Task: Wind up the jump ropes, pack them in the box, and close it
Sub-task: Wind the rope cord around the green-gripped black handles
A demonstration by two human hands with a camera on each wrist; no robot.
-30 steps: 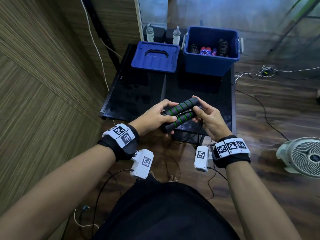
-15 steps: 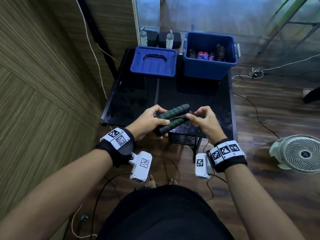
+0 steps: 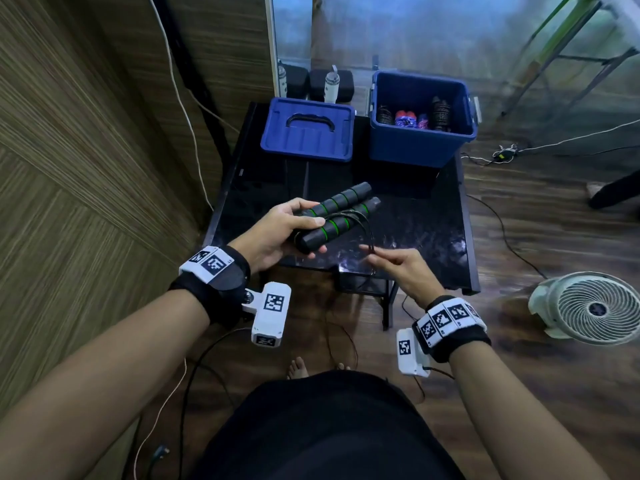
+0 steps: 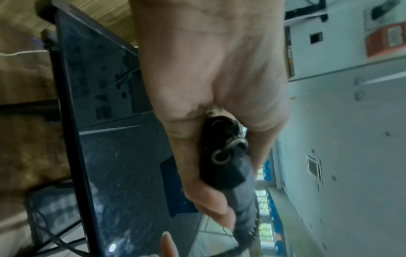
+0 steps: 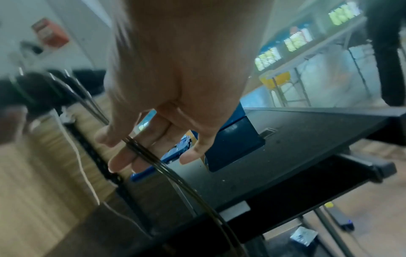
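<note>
My left hand (image 3: 306,225) grips two black foam handles with green rings (image 3: 337,213), held side by side above the black table (image 3: 415,230). Some cord is wound round them. The left wrist view shows the handles' butt ends (image 4: 222,167) in my curled fingers. My right hand (image 3: 375,252) is below and right of the handles and pinches the thin dark cord (image 3: 370,237) between thumb and forefinger (image 5: 121,156); the cord (image 5: 153,161) trails down off the table. The open blue box (image 3: 415,150) stands at the back right, its lid (image 3: 308,133) beside it.
Several wound ropes (image 3: 405,119) lie inside the box. Two bottles (image 3: 330,86) stand behind the table. A white fan (image 3: 588,308) sits on the floor to the right, with cables (image 3: 502,233) across the boards. A wooden wall (image 3: 86,168) runs close on the left.
My right hand has come off the handles and drawn back toward me with the cord. The left hand now holds both handles alone, tilted up to the right.
</note>
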